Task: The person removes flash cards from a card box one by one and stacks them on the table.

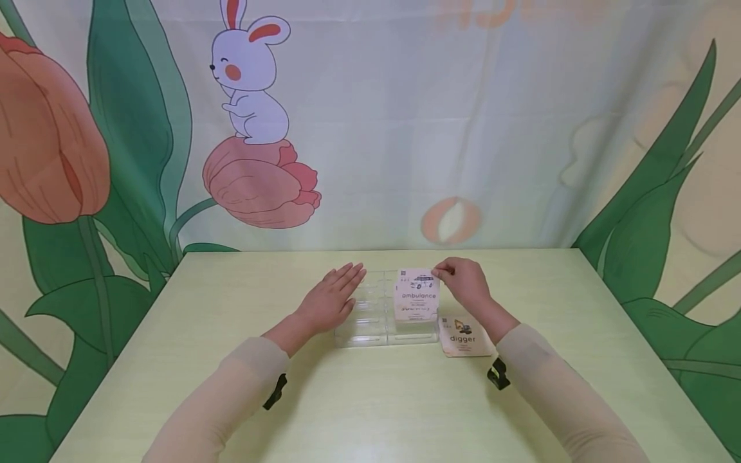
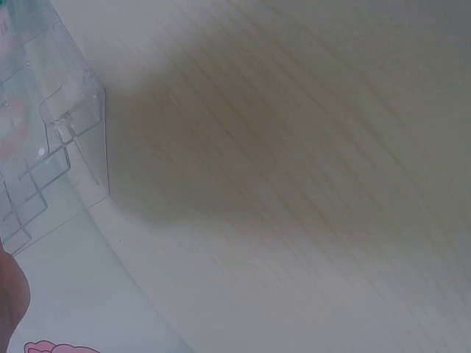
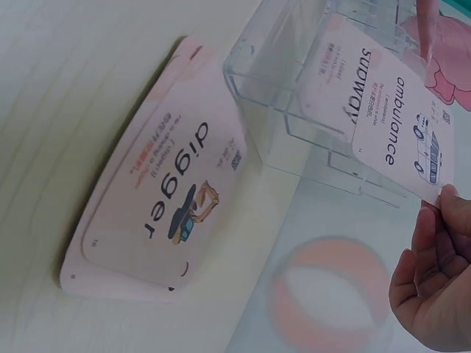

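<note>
My right hand (image 1: pixel 465 281) pinches the upper right corner of a flashcard marked "ambulance" (image 1: pixel 417 283). The card is at the right column of a clear plastic tiered rack (image 1: pixel 361 341). Behind its lower edge, the right wrist view shows a "subway" card (image 3: pixel 333 81) standing in the rack. My left hand (image 1: pixel 327 302) lies with straight fingers at the rack's left side. In the left wrist view only a bit of that hand (image 2: pixel 11 298) shows beside the rack (image 2: pixel 81 110).
A small stack of cards topped by a "digger" card (image 1: pixel 463 337) lies on the table (image 1: pixel 370 411), just right of the rack's front corner. A curtain (image 1: pixel 370 128) printed with a rabbit and tulips hangs behind the table's far edge.
</note>
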